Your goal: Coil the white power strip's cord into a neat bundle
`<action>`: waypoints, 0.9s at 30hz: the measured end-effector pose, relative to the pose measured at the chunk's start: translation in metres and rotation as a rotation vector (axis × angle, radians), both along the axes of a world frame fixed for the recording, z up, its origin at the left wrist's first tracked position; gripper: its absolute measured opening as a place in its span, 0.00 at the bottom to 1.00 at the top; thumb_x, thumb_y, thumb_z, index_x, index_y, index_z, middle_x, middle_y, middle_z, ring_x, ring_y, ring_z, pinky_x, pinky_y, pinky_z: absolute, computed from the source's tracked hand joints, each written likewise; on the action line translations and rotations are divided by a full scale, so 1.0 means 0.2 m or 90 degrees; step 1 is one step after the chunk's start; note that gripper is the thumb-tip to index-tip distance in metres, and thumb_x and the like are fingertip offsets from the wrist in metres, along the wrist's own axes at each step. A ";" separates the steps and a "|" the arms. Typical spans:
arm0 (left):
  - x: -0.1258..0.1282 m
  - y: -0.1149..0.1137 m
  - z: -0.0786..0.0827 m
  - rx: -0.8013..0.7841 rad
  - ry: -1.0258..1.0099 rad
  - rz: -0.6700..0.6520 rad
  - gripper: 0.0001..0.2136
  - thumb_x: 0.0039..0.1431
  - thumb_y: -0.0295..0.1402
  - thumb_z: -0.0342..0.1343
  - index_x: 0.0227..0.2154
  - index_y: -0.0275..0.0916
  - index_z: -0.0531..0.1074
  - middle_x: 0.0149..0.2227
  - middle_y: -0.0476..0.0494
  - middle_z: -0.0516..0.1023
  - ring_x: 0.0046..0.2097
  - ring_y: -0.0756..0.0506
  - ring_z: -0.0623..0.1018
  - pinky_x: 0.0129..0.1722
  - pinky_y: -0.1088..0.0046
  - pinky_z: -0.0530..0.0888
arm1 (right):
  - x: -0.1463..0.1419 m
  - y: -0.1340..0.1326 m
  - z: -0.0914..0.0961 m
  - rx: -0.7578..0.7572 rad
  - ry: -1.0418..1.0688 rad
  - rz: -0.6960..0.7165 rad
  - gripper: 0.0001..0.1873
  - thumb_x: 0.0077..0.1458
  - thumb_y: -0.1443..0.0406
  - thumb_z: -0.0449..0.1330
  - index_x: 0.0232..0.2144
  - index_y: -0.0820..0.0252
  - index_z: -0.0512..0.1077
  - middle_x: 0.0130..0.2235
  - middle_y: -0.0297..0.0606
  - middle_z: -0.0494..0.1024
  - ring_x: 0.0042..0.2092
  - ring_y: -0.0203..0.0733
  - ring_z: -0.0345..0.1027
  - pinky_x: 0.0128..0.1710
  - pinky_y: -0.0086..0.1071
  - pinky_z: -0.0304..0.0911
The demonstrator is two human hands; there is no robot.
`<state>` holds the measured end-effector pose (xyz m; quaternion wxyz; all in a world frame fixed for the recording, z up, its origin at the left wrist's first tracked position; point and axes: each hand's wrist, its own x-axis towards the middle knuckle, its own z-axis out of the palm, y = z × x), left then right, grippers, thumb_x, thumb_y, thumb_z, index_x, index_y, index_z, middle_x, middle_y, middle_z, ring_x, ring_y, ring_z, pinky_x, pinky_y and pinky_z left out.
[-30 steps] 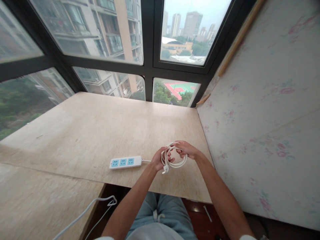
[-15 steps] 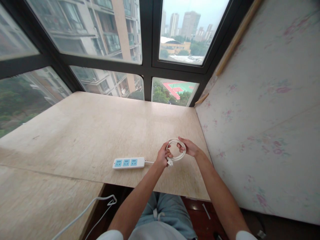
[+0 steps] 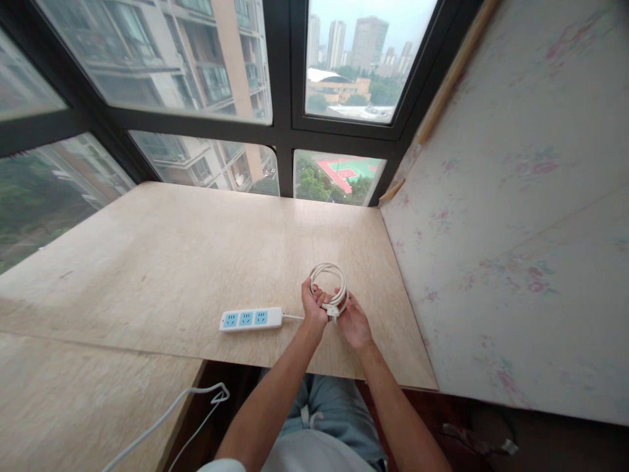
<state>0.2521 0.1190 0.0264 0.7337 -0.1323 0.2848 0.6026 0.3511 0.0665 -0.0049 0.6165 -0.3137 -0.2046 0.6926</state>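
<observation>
A white power strip [image 3: 251,320] with three light-blue socket panels lies on the stone-look sill, its cord leading right toward my hands. The rest of that cord is wound into a round coil [image 3: 330,267], held up over the sill. My left hand [image 3: 314,303] has its fingers closed around the coil's lower left side. At the bottom of the loop hangs the white plug [image 3: 333,311], between my two hands. My right hand [image 3: 354,322] is at the coil's lower right, fingers partly curled against the cord and close to the plug.
A white cable [image 3: 162,419] runs over the lower left ledge and droops into the dark gap beside it. Dark window frames [image 3: 285,157] border the sill at the back. A flowered wall [image 3: 491,262] rises along the right.
My right hand has come down and left, from the coil's upper right to its lower right near the plug. The coil and my left hand have shifted slightly left.
</observation>
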 end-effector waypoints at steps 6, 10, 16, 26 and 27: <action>0.05 -0.01 0.06 -0.032 -0.013 0.041 0.17 0.52 0.40 0.52 0.16 0.41 0.53 0.10 0.60 0.48 0.11 0.55 0.53 0.16 0.76 0.58 | -0.13 -0.04 0.09 0.038 0.028 -0.075 0.22 0.51 0.56 0.65 0.48 0.52 0.73 0.44 0.35 0.79 0.45 0.42 0.72 0.51 0.37 0.64; 0.07 -0.03 0.07 -0.009 0.024 0.049 0.18 0.51 0.42 0.53 0.16 0.41 0.53 0.10 0.60 0.48 0.12 0.55 0.54 0.17 0.76 0.59 | -0.12 -0.03 0.11 0.017 0.018 -0.074 0.15 0.52 0.57 0.64 0.42 0.56 0.76 0.36 0.34 0.80 0.40 0.40 0.73 0.47 0.35 0.67; 0.11 -0.11 0.09 -0.009 0.071 0.069 0.15 0.51 0.42 0.53 0.17 0.41 0.59 0.12 0.57 0.57 0.14 0.53 0.63 0.22 0.75 0.66 | -0.02 0.02 0.07 -0.041 -0.009 -0.087 0.09 0.48 0.60 0.68 0.31 0.58 0.75 0.32 0.35 0.80 0.32 0.39 0.74 0.38 0.33 0.72; 0.18 -0.24 0.13 -0.035 0.084 0.019 0.09 0.57 0.33 0.49 0.25 0.35 0.70 0.25 0.45 0.75 0.28 0.49 0.76 0.32 0.73 0.72 | 0.28 0.26 0.15 -0.160 -0.151 0.088 0.04 0.55 0.69 0.59 0.33 0.62 0.74 0.24 0.34 0.77 0.25 0.34 0.71 0.27 0.26 0.70; 0.18 -0.25 0.13 -0.028 0.075 -0.001 0.08 0.56 0.32 0.50 0.26 0.36 0.70 0.26 0.45 0.75 0.29 0.48 0.77 0.34 0.73 0.72 | 0.31 0.29 0.18 -0.162 -0.163 0.118 0.05 0.54 0.69 0.59 0.34 0.63 0.74 0.24 0.35 0.77 0.24 0.34 0.71 0.25 0.26 0.69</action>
